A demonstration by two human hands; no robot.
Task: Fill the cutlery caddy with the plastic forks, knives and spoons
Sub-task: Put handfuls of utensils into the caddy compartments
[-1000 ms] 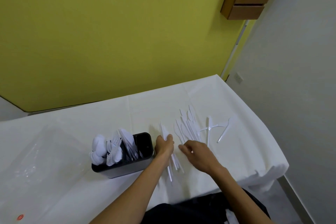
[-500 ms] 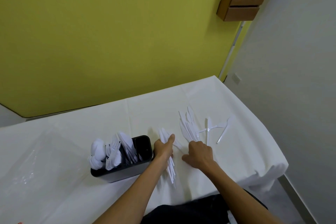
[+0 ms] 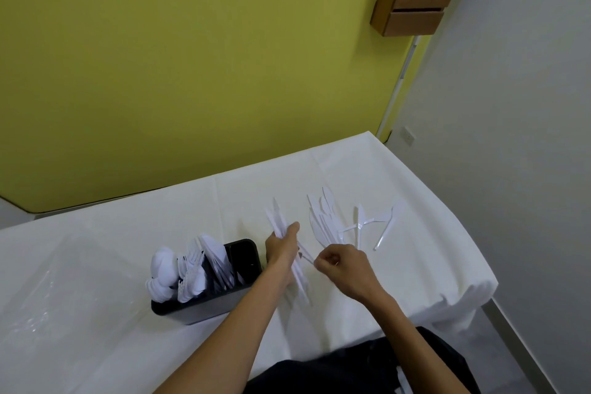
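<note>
The caddy (image 3: 198,310) stands near the table's (image 3: 128,233) front edge, left of both hands. Spoons (image 3: 163,265), forks (image 3: 192,278) and knives (image 3: 217,261) already stand in it; the right-end compartment (image 3: 244,261) looks empty. The left hand (image 3: 281,248) grips a bundle (image 3: 275,221) just beside the caddy. The right hand (image 3: 347,267), fingers curled, seems to pinch one more knife (image 3: 306,255). A pile (image 3: 323,221) and strays (image 3: 360,224) toward the right edge are left.
</note>
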